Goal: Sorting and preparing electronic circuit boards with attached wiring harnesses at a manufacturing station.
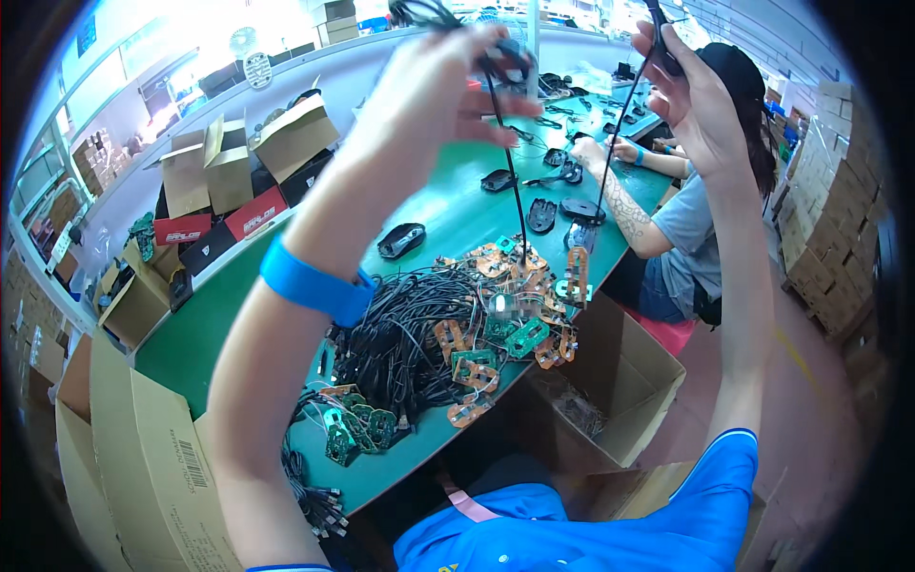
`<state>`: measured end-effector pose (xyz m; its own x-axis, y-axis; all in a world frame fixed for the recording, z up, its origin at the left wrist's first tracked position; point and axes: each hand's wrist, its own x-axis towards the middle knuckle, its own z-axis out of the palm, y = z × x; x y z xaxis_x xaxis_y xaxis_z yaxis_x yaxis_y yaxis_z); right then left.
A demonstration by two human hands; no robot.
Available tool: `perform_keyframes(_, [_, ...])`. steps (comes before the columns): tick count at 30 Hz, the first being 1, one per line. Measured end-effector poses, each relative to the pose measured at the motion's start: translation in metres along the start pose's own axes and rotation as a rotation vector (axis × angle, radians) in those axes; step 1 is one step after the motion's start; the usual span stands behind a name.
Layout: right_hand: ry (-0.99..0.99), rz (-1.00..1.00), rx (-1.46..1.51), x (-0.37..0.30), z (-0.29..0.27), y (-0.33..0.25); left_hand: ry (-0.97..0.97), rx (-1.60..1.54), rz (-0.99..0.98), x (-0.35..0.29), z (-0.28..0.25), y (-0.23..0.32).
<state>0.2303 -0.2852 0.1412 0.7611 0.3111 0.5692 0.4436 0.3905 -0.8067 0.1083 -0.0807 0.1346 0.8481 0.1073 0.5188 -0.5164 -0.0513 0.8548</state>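
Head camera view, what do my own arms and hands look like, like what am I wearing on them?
Both the left hand and the right hand are ungloved. A wide, bright blue band circles the left forearm near the wrist; none shows on the right. The right sleeve is short and blue, with thin pale trim.

left black cable [516, 181] | thin, held up, near-vertical | right black cable [619, 126] | thin, held up, slanting

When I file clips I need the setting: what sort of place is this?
Probably an electronics assembly workshop: cabled circuit boards and computer-mouse shells lie on the green workbench, with cartons stacked at right.
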Motion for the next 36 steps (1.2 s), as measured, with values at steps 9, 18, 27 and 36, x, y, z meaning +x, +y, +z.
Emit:
perform_keyframes(9, [-0.165,0.119,0.037,0.018,0.030,0.016,0.349,0.131,0.149,0.007,-0.086,0.077])
perform_keyframes(18, [-0.358,0.135,0.267,0.032,0.153,0.053,0.507,0.740,-0.043,-0.051,-0.175,0.069])
perform_keyframes(27, [-0.712,0.308,0.498,0.034,0.287,0.133,0.778,0.849,-0.200,-0.130,-0.256,0.064])
perform_keyframes(36, [-1.178,0.667,0.412,0.040,0.378,0.220,0.965,0.959,-0.290,-0.192,-0.325,0.062])
